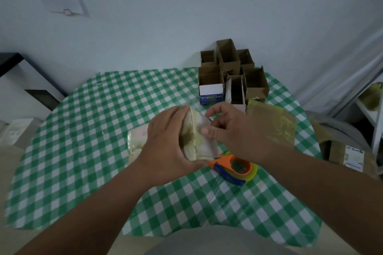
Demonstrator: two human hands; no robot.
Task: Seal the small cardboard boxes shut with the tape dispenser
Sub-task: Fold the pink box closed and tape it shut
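Note:
A small pale box [193, 136], wrapped in yellowish tape, is held up over the middle of the table. My left hand [165, 143] grips its left side, thumb underneath. My right hand [234, 130] pinches the box's upper right face with thumb and curled fingers. An orange and blue tape dispenser [236, 166] with a yellowish roll lies on the green checked tablecloth [83, 130], just below the box and under my right wrist. Part of another taped pale box [134, 145] shows behind my left hand.
Several open brown cardboard boxes [230, 68] stand at the table's far right, one blue and white [211, 94]. A flat taped cardboard parcel [273, 122] lies right of my hands. More boxes [350, 155] and a metal shelf [373, 114] are off the table's right edge.

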